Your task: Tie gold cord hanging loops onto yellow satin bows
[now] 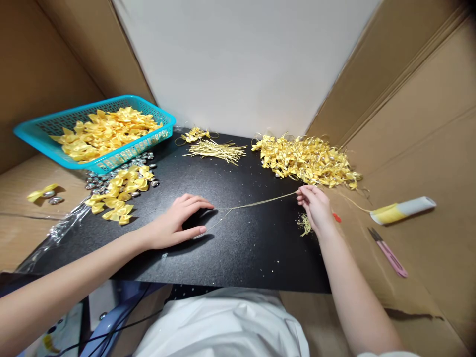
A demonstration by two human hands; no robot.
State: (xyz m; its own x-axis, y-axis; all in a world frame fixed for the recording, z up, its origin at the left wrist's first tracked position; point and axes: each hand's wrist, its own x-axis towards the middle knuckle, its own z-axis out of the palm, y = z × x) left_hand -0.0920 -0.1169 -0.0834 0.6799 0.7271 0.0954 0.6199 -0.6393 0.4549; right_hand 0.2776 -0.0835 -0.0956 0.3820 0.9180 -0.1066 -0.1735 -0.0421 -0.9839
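Note:
My right hand [315,204] is closed in a pinch on a thin yellow cord [264,201], which stretches left above the black board [238,258]. Toward my left hand [182,220] the line parts into a fine loop of thread [219,218]. That hand rests low over the board, thumb and fingers apart, their tips close to the two strands of the loop. Whether the strands touch its fingers I cannot make out. Beside my right wrist lies a small tangle of yellow cord scraps [305,224].
A turquoise basket [169,121] of yellow bows stands back left. Loose bows [119,210] and silver beads [96,183] lie before it. Cut cords [217,151] and a heap of finished-looking bows [308,158] lie behind. At right are a cord roll [420,206] and pink thread snips [390,255].

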